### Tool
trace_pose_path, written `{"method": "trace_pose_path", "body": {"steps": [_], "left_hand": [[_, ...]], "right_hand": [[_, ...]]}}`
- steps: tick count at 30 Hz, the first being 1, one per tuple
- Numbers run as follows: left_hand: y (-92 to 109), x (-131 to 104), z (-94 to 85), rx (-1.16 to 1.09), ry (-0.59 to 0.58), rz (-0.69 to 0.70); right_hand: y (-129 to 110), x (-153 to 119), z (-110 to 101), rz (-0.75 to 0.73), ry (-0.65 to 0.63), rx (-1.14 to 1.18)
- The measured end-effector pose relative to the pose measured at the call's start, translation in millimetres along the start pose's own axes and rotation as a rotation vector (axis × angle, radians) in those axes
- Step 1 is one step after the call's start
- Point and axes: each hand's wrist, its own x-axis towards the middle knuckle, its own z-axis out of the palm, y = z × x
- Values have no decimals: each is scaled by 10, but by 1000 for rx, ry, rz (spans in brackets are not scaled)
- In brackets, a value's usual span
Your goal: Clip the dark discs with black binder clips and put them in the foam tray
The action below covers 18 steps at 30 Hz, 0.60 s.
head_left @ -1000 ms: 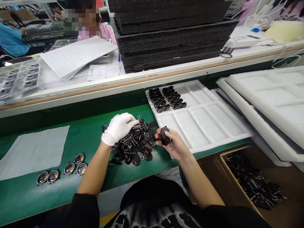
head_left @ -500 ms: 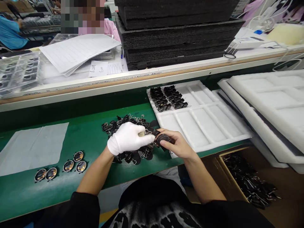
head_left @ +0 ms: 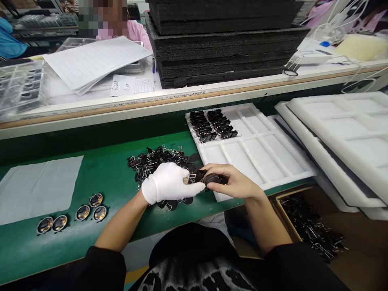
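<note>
On my remote view now: white glove (head_left: 169, 184), matt cloth, lightly wrinkled. Binder clips (head_left: 160, 156) read black, semi-gloss, with bright smooth metal wire handles. I'm seeing green bench top (head_left: 117, 159), smooth, faint sheen. Round lenses (head_left: 60, 223) glossy, reflective, shiny rims. Translucent sheet (head_left: 42, 186) thin, dull; plastic or paper, I can't tell. White tray (head_left: 269, 151), soft matt foam. Black slabs (head_left: 227, 52), rough, dull, foam-like. Papers (head_left: 93, 64), matt. Compartment box (head_left: 33, 87), clear glossy plastic.

Worker's bare R hand (head_left: 233, 180) grips blk disc (head_left: 211, 179), gloved L hand (head_left: 169, 184) close beside it, over clip pile (head_left: 160, 155). Wht tray (head_left: 236, 155), part-filled w/ clips (head_left: 198, 123), sits R; 5 lenses (head_left: 99, 213) lie L on grn bench (head_left: 18, 250).
</note>
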Motion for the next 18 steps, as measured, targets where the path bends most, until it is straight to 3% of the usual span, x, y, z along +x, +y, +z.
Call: {"method": "trace_pose_path", "body": {"steps": [4, 11, 14, 18], "left_hand": [[-12, 29, 8, -10, 56, 31], [-16, 57, 20, -295, -34, 60], [31, 45, 64, -326, -79, 75], [71, 35, 99, -435, -185, -20]], "right_hand": [[-43, -21, -135, 37, 20, -25], [-66, 3, -482, 293, -37, 86], [-65, 49, -543, 301, -105, 87], [-85, 72, -563, 269, -142, 59]]}}
